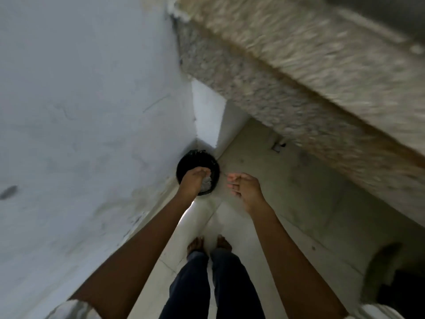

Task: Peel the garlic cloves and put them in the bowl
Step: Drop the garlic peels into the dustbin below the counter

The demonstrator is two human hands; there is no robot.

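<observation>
head: pale clump [207, 182] in left grip [192, 180] over black container [195, 160]

A container [189, 160] stands on the floor [271, 185] between wall [80, 111] and counter [299, 84], left hand [192, 180] with scraps [207, 182] over it.

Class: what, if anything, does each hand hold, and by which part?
The left hand grips a whitish clump, fingers curled round its top, over a black container; the right hand holds nothing.
</observation>
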